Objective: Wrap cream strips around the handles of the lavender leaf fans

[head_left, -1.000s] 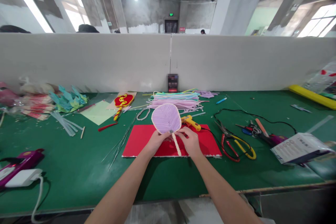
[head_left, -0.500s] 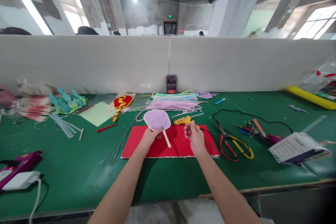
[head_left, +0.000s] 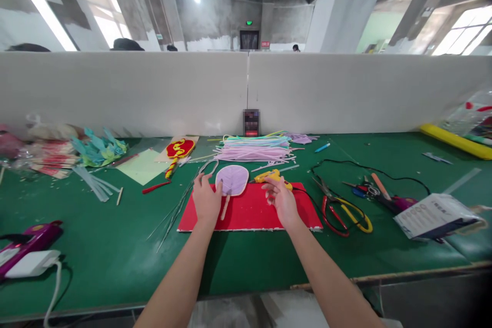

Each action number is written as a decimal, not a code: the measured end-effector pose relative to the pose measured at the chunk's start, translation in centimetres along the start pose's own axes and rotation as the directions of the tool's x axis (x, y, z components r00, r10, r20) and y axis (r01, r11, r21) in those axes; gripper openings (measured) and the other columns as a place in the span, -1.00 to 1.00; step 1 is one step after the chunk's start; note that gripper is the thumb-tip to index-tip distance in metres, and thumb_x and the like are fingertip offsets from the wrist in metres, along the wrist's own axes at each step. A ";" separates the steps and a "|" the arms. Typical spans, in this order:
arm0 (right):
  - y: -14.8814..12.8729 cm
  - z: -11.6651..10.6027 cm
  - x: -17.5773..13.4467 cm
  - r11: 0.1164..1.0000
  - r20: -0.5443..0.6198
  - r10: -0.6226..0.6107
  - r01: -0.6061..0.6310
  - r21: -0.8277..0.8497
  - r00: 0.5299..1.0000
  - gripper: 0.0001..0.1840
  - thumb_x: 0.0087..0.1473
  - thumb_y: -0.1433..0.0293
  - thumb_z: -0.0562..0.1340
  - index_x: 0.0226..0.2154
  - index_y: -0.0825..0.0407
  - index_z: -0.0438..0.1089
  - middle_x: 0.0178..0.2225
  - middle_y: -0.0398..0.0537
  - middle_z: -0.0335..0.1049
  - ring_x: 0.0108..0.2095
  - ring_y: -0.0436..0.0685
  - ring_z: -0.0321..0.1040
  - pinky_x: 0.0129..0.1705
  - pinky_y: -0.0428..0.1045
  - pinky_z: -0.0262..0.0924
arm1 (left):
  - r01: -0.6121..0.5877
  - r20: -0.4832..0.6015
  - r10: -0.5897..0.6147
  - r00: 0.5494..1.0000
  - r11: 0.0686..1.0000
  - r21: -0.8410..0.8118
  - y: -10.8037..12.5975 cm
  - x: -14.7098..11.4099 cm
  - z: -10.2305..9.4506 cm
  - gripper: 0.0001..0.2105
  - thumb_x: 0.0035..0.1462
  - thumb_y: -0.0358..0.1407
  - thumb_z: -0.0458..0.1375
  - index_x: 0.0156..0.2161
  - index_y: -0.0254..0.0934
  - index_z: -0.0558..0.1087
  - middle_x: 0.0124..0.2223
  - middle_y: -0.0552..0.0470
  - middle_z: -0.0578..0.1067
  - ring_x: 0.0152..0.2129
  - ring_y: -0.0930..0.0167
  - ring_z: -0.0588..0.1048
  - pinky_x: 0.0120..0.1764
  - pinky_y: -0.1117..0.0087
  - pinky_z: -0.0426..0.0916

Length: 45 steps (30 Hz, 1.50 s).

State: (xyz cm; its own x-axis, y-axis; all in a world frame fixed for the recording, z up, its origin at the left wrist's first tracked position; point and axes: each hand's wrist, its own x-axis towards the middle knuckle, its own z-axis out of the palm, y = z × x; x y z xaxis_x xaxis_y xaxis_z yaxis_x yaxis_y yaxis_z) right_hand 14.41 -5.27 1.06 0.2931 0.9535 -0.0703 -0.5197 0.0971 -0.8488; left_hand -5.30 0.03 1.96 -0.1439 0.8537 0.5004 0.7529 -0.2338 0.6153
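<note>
We stretch both bare forearms forward from the lower edge of the view, converging slightly toward the middle. Our left hand (head_left: 206, 199) lies palm down, back of the hand up, fingers spread loosely and pointing away from us. Our right hand (head_left: 281, 200) hovers alongside, well apart from the left, wrist straight, fingers relaxed and half curled, gripping nothing.
</note>
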 end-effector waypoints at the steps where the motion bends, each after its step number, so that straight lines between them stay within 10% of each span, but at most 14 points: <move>1: 0.1 0.0 0.0 1.000 0.016 0.018 -0.017 -0.006 1.000 -0.49 -0.05 -0.01 0.07 -0.38 0.08 0.44 -0.50 -0.04 0.44 -0.65 -0.06 0.20 -0.71 -0.17 -0.03 | -0.066 -0.002 0.066 0.998 0.997 -0.047 0.4 -0.1 0.0 -0.71 0.04 -0.26 0.04 -0.11 -0.30 0.32 0.01 -0.18 0.25 -0.03 0.23 0.26 -0.03 0.21 0.17; 6: 0.2 0.4 -0.1 0.991 0.120 0.110 -0.101 -0.083 0.987 -0.45 -0.04 -0.02 0.04 -0.34 0.08 0.45 -0.43 0.03 0.46 -0.62 -0.04 0.26 -0.72 -0.17 0.01 | -0.306 0.202 0.388 0.899 0.888 -0.344 2.6 -1.6 0.5 -0.74 0.11 -0.33 -0.03 -0.09 -0.22 0.35 -0.04 -0.06 0.34 -0.05 0.36 0.29 0.03 0.31 0.14; 13: 0.4 1.2 -1.0 0.971 0.285 0.211 -0.167 -0.171 0.935 -0.47 -0.01 -0.01 0.03 -0.31 0.06 0.44 -0.36 0.03 0.45 -0.53 0.01 0.35 -0.67 -0.16 0.09 | -0.331 0.286 0.490 0.824 0.825 -0.458 3.5 -2.5 0.9 -0.76 0.09 -0.30 0.04 -0.12 -0.19 0.41 -0.13 -0.05 0.43 -0.13 0.35 0.36 -0.04 0.32 0.22; 24: 1.0 1.0 -1.0 0.960 0.342 0.250 -0.187 -0.206 0.906 -0.42 -0.02 -0.02 0.04 -0.34 0.14 0.44 -0.41 0.07 0.44 -0.50 0.04 0.35 -0.64 -0.15 0.10 | -0.358 0.141 0.502 0.853 0.761 -0.541 2.8 -2.7 1.2 -0.88 0.07 -0.34 0.09 -0.36 -0.24 0.49 -0.33 0.00 0.49 -0.33 0.43 0.44 -0.23 0.38 0.34; 36: 0.8 1.1 -1.3 0.941 0.332 0.186 -0.070 -0.332 0.925 -0.54 -0.04 0.06 0.13 -0.35 0.12 0.46 -0.43 0.06 0.45 -0.55 -0.01 0.31 -0.63 -0.15 0.12 | -0.036 0.277 0.278 0.920 0.763 -0.646 2.8 -2.4 1.8 -0.93 -0.04 -0.35 0.18 -0.47 -0.29 0.49 -0.44 0.02 0.49 -0.45 0.44 0.44 -0.34 0.44 0.32; 45: 1.0 1.0 -1.3 0.934 0.338 0.169 -0.040 -0.356 0.926 -0.50 -0.04 0.03 0.10 -0.49 0.13 0.45 -0.49 0.03 0.43 -0.58 -0.01 0.30 -0.64 -0.14 0.12 | -0.222 0.240 0.425 0.873 0.783 -0.581 2.7 -2.6 1.2 -0.91 0.01 -0.32 0.14 -0.41 -0.26 0.49 -0.41 0.02 0.49 -0.42 0.44 0.44 -0.31 0.43 0.33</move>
State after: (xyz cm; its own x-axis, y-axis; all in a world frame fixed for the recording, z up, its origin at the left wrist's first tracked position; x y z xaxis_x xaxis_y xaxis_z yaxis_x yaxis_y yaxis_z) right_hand 12.72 -6.09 0.80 -0.0872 0.9957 -0.0312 -0.2109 -0.0491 -0.9763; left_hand -2.13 -2.23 1.56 0.3485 0.7572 0.5525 0.2479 -0.6429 0.7247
